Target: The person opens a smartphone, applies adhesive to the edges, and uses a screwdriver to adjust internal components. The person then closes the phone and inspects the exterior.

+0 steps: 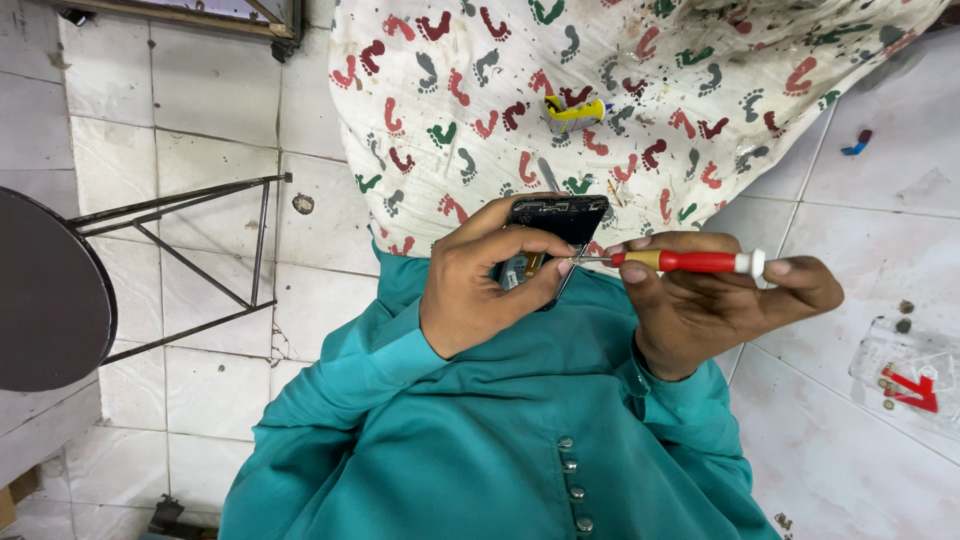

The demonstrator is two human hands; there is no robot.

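Note:
My left hand (480,285) grips a black opened phone (558,222), with the thumb across its exposed inside. My right hand (715,305) holds a small screwdriver (690,262) with a red and yellow handle and a white cap, lying level. Its thin metal tip meets the phone's edge beside my left thumb. Both hands are raised over my teal buttoned shirt (500,430). Beyond them lies a white cloth (480,100) printed with coloured footprints.
A yellow tool piece (574,112) lies on the cloth. A clear plastic tray (905,375) with red tweezers and small screws sits on the tiled floor at right. A dark round stool (50,290) with a metal frame stands at left. A small blue and red bit (856,144) lies upper right.

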